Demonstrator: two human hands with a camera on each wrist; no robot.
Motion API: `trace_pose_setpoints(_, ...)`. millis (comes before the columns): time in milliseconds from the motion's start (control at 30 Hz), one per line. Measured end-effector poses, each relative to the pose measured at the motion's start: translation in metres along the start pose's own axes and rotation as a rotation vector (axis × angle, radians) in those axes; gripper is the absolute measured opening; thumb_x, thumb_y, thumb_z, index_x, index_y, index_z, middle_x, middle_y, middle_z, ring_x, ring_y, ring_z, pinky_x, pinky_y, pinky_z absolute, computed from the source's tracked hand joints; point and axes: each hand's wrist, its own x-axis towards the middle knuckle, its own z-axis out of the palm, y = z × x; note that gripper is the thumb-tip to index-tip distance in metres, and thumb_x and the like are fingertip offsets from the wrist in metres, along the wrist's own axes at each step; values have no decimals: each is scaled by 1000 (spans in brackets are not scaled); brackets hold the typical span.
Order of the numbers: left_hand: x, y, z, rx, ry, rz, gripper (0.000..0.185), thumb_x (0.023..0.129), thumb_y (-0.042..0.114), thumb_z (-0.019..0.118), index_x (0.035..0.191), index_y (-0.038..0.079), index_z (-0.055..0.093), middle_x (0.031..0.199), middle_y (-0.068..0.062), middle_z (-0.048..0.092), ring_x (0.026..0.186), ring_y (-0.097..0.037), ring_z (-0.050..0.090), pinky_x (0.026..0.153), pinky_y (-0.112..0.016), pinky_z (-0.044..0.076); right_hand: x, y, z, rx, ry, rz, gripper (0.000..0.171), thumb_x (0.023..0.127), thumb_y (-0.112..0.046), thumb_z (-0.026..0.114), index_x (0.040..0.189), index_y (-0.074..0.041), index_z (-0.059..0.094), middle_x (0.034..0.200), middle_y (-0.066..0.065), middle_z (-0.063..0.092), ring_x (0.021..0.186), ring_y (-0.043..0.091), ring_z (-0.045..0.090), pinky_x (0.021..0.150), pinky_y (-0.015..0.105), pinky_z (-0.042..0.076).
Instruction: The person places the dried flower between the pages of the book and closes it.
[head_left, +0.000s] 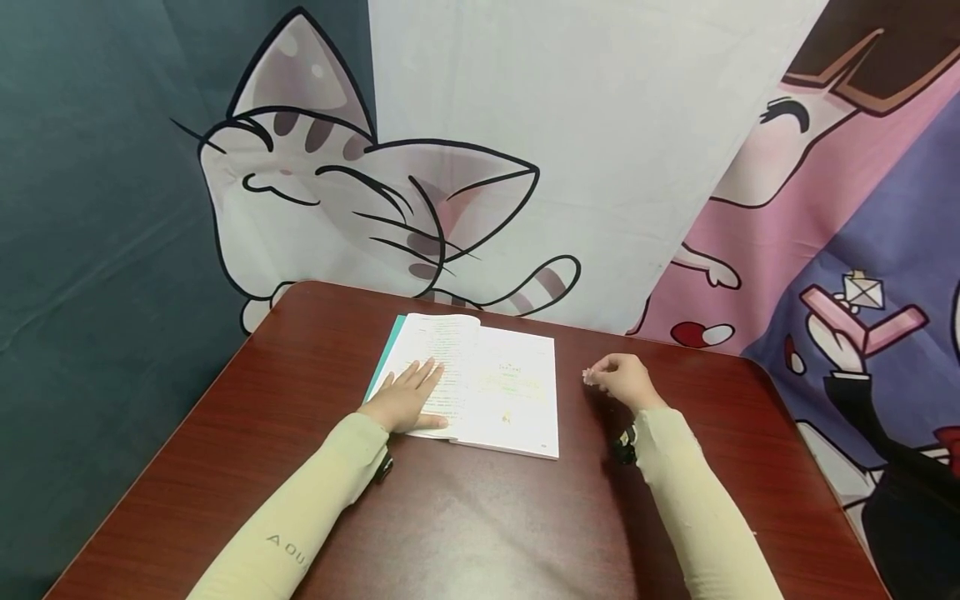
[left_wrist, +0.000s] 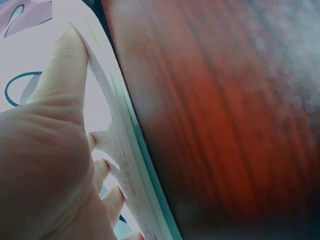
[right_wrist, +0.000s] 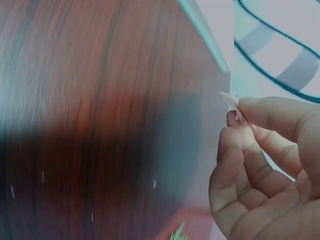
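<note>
The left hand (head_left: 405,400) is lying flat on the left-hand page of an open book (head_left: 510,392), its fingers (head_left: 423,379) straight and spread, pressing the paper down rather than gripping it. In the left wrist view the thumb (left_wrist: 62,75) is resting against the edge of the pages, and the teal cover (left_wrist: 150,180) is showing as a thin strip beneath them where the book meets the dark red wooden surface (head_left: 465,517). The book is lying open near the far middle of that surface, its teal cover peeking out along the left edge, its right-hand page white with faint green and yellow printing. A pale yellow sleeve (head_left: 300,508) is covering the left forearm, with small letters printed on it.

To the right of the book, well apart from its edge, the right hand (head_left: 626,382) is hovering just over the surface with its fingers (right_wrist: 240,165) curled in. The thumb and forefinger are pinching a small pale pink scrap (right_wrist: 231,100), thin and ragged at its edge; what it is made of is too small to tell. A matching sleeve is covering the right forearm.

Behind the surface a cloth backdrop is hanging, printed with a grey striped cartoon cat (head_left: 337,192) on the left and pink and purple cartoon figures on the right.
</note>
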Motion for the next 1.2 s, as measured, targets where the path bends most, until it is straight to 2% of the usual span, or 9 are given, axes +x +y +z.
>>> trace_pose_setpoints(167,0,0,0,-7,4,1,94,96,56,62,162,4,18,169,-17,12,155,-39,10,119,-65,13,0,-9,9,110,-4,22,15,92,-12,73,96,2,72,89,10,72,75,24,63,67,29,56)
trace_pose_setpoints(533,0,0,-1,-20,-3,4,95,96,55,62,162,5,17,169,-17,11,155,-40,8,119,-66,11,1,-30,35,303,-11,41,17,95,-9,70,102,6,71,87,10,72,72,19,65,66,27,57)
trace_pose_setpoints(767,1,-2,-1,-27,-6,3,95,96,56,61,163,7,15,170,-15,8,155,-38,6,120,-64,9,2,-44,54,329,-7,41,15,96,-8,68,102,4,72,93,11,71,74,17,64,68,27,57)
trace_pose_setpoints(1033,3,-4,2,-23,-1,11,95,96,56,61,163,6,15,169,-15,9,155,-39,7,119,-65,10,4,-58,74,375,-10,32,11,94,-7,70,98,3,74,89,7,72,71,14,61,66,26,54)
trace_pose_setpoints(1200,3,-4,2,-23,0,9,95,96,57,61,163,7,15,169,-15,9,155,-39,7,120,-65,10,2,-70,84,395,-10,31,10,92,-6,72,98,2,74,85,11,73,69,15,62,66,27,53)
